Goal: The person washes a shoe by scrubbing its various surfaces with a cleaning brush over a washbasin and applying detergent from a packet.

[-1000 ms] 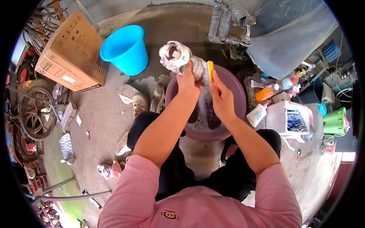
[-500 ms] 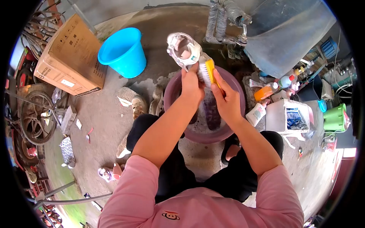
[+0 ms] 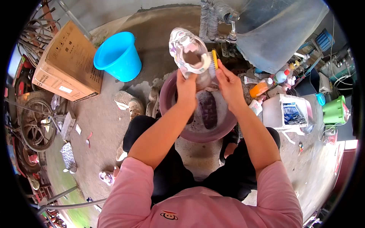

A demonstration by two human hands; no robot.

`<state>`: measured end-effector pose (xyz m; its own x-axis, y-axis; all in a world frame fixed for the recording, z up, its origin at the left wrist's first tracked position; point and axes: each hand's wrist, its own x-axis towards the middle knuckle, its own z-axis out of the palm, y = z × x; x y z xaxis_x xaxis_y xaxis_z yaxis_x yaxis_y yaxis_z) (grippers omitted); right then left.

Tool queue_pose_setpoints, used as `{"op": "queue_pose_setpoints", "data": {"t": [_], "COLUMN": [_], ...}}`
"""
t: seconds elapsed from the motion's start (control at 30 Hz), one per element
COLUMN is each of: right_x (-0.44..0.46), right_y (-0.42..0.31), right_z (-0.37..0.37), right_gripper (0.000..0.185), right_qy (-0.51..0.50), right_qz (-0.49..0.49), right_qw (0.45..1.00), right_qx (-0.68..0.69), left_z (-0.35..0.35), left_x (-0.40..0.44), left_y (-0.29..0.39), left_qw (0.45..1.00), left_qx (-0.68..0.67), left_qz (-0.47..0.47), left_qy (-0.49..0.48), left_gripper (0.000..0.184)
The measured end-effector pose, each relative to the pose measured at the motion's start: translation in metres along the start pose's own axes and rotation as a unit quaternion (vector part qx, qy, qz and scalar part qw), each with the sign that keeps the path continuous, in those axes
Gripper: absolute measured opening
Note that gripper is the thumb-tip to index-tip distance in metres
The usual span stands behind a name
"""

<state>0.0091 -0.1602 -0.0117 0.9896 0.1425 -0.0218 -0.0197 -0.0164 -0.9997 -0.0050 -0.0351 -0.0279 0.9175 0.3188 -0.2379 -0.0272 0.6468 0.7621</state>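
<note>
Above the back of the basin, my left hand (image 3: 186, 88) grips a pale white and pink shoe (image 3: 178, 48) by its lower side, the shoe's opening facing up. My right hand (image 3: 230, 84) is closed on a yellow brush (image 3: 215, 59), whose white bristles touch the right end of the shoe. Below both hands stands a purple basin (image 3: 167, 99) with soapy water. A dark, long object (image 3: 208, 110) lies in the suds. My fingertips on the far side of the shoe are hidden.
A blue bucket (image 3: 119, 57) and a cardboard box (image 3: 68, 62) stand at the back left. Several shoes, among them a beige one (image 3: 135, 108), lie left of the basin. On the right are an orange bottle (image 3: 261, 88), a white container (image 3: 274, 114) and a green bucket (image 3: 334, 110).
The shoe has been turned and tilted, so its opening shows more. Both hands, still holding shoe and brush, have shifted with it. The view has moved slightly.
</note>
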Motion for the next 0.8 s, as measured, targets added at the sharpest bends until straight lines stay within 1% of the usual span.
{"op": "queue_pose_setpoints", "data": {"t": [0.03,0.07,0.1,0.17,0.2,0.27,0.37,0.4,0.47,0.57,0.63,0.7,0.73,0.77,0.8], "right_x": [-0.005,-0.009,-0.014,-0.022,-0.020,-0.021,-0.024,-0.025,-0.017,-0.004,-0.004,-0.012,-0.020,-0.031,-0.032], "right_y": [0.009,0.014,0.011,0.003,0.005,0.003,0.000,-0.001,0.002,-0.003,-0.001,0.009,0.009,0.007,0.007], "right_z": [0.001,0.003,0.005,0.009,0.006,0.008,0.011,0.012,0.010,-0.002,-0.002,0.007,0.013,0.020,0.022], "right_gripper": [0.040,0.040,0.040,0.040,0.041,0.041,0.041,0.041,0.041,0.042,0.042,0.043,0.043,0.043,0.043], "right_qy": [-0.013,-0.025,-0.036,-0.055,-0.069,-0.070,-0.079,-0.083,-0.056,-0.038,-0.034,-0.036,-0.059,-0.081,-0.086], "right_qz": [-0.024,-0.049,-0.023,0.028,0.042,0.054,0.057,0.054,0.072,0.134,0.142,0.103,0.081,0.059,0.045], "right_qw": [0.999,0.998,0.998,0.998,0.996,0.996,0.995,0.995,0.996,0.990,0.989,0.994,0.995,0.995,0.995], "right_qx": [-0.020,-0.040,-0.037,-0.027,-0.042,-0.028,-0.026,-0.029,0.009,0.025,0.016,0.004,-0.010,-0.022,-0.032], "left_z": [-0.003,-0.004,-0.009,-0.015,-0.017,-0.022,-0.020,-0.018,-0.014,-0.022,-0.020,-0.023,-0.030,-0.035,-0.037], "left_x": [0.005,0.007,0.010,0.011,0.013,0.017,0.015,0.012,0.002,-0.006,-0.006,-0.001,0.010,0.015,0.016], "left_y": [0.005,0.006,0.007,0.004,0.002,-0.002,0.005,0.009,0.016,-0.008,-0.003,0.014,0.022,0.026,0.031], "left_qw": [1.000,0.999,0.999,0.998,0.998,0.998,0.995,0.995,0.995,0.997,0.998,0.997,0.997,0.997,0.995], "left_qx": [-0.004,-0.024,-0.029,-0.007,-0.003,0.003,-0.012,0.005,0.040,0.074,0.062,0.044,0.058,0.049,0.069], "left_qz": [0.005,0.015,0.029,0.013,0.016,0.023,-0.002,-0.010,-0.026,0.017,-0.026,-0.054,-0.044,-0.020,-0.036], "left_qy": [-0.010,0.029,0.029,0.067,0.065,0.062,0.098,0.095,0.088,-0.030,-0.001,0.033,0.029,0.057,0.064], "left_gripper": [0.039,0.035,0.037,0.036,0.036,0.037,0.036,0.037,0.037,0.035,0.034,0.032,0.032,0.032,0.035]}}
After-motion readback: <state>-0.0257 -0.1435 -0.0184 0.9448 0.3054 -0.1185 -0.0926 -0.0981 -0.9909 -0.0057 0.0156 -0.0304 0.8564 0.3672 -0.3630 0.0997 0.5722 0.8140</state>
